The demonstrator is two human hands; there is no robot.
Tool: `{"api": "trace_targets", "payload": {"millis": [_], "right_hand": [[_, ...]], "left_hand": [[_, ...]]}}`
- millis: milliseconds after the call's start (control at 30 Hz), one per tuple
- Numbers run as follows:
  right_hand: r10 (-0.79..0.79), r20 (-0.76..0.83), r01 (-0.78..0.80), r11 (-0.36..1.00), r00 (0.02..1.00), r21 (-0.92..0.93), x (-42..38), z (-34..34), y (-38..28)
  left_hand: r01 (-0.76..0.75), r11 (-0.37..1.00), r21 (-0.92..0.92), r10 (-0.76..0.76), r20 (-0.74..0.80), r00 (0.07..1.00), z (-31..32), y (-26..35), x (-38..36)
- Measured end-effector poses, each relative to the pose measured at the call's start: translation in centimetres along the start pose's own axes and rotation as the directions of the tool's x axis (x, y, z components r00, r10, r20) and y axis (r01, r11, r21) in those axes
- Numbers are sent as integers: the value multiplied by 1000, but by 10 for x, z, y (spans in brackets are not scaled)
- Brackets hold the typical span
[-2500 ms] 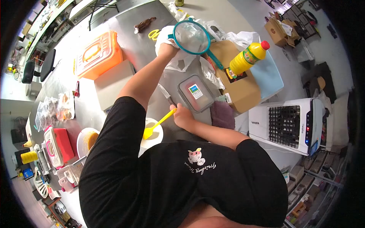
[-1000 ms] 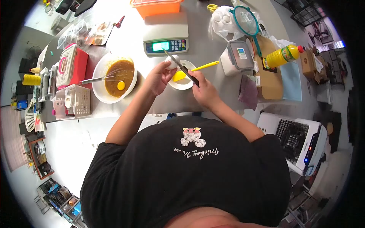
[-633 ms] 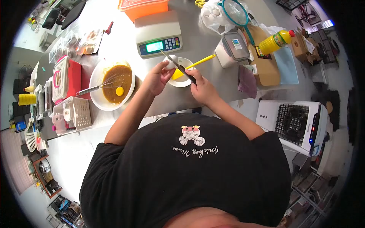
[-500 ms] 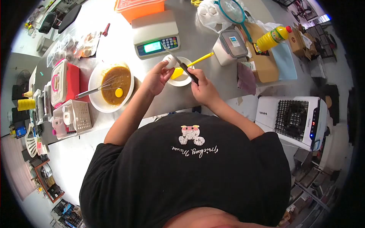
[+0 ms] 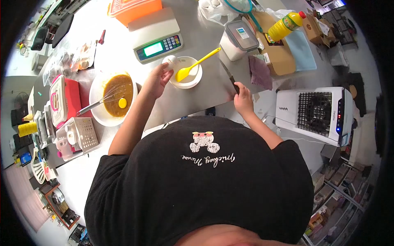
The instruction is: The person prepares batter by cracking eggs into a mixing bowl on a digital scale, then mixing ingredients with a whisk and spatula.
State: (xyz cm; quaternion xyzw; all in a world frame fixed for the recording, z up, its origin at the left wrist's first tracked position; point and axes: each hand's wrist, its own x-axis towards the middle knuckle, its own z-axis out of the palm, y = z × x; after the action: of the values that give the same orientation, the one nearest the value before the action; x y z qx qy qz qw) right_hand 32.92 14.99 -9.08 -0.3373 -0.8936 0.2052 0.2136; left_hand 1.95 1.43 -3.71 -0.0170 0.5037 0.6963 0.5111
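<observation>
The left hand (image 5: pixel 158 81) holds a pale egg (image 5: pixel 169 61) in bent fingers beside the left rim of a small bowl (image 5: pixel 200 78); the right hand (image 5: pixel 244 98), closed on its handle, grips a knife (image 5: pixel 228 74) at right; egg-cracking appears in hand; the next move likely calls for steady fingers over the large bowl (image 5: pixel 96 91) at left, where one yolk (image 5: pixel 122 103) shows.
</observation>
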Motion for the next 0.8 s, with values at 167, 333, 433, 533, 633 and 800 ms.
{"api": "trace_targets", "payload": {"millis": [167, 333, 433, 533, 633, 800], "right_hand": [[212, 145, -175, 957, 966, -232, 7, 6, 12], [124, 41, -110, 963, 991, -246, 31, 4, -17], [-93, -10, 92, 993, 996, -75, 63, -1, -60], [-265, 21, 258, 950, 964, 176, 106, 10, -98], [-232, 234, 147, 932, 944, 332, 131, 27, -124], [-103, 432, -25, 960, 896, 280, 140, 30, -138]], "left_hand": [[-6, 999, 47, 7, -18, 1000, 0, 2, -3], [61, 995, 79, -61, -9, 998, 6, -8, -6], [53, 993, 109, -54, -1, 999, 6, -15, -5], [16, 995, 100, -16, 0, 1000, 8, -20, -10], [36, 991, 127, -39, 19, 999, 5, -24, -11], [23, 993, 119, -26, 26, 999, 7, -25, -16]]}}
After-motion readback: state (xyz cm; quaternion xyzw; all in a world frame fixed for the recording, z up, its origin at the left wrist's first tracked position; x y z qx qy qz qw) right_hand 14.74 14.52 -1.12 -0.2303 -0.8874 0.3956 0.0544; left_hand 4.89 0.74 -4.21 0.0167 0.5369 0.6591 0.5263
